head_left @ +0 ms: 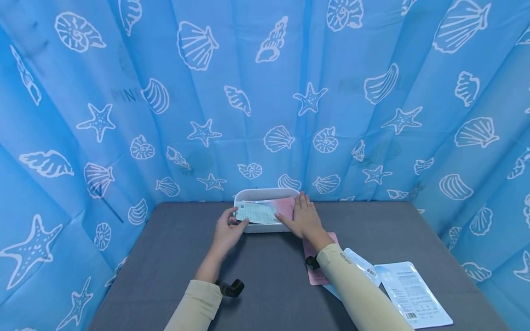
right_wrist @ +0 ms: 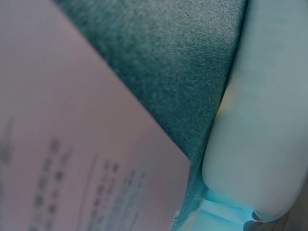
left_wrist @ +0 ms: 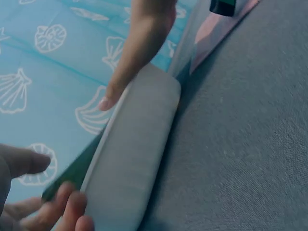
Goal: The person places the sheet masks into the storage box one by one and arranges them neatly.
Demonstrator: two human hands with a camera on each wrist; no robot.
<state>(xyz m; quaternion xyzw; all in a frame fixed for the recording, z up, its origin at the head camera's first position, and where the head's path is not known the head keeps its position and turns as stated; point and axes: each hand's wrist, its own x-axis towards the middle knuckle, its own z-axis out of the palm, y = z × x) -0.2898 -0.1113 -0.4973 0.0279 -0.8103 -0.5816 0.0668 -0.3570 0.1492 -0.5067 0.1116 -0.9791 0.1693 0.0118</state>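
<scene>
On the grey tabletop (head_left: 269, 276), pink and white sachets (head_left: 414, 294) lie nearest. Beyond, the left hand (head_left: 227, 230) pinches a white sachet (head_left: 256, 212) over the white tray (head_left: 265, 194); the right hand (head_left: 304, 218) lies flat, fingers straight, on a pink sachet (head_left: 285, 207) there.

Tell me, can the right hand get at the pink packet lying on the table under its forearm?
Probably yes. The right hand rests flat on the packets in the white tray and holds nothing. The pink packet lies flat on the grey table, partly under the sleeve, so the arm would have to draw back first.
</scene>
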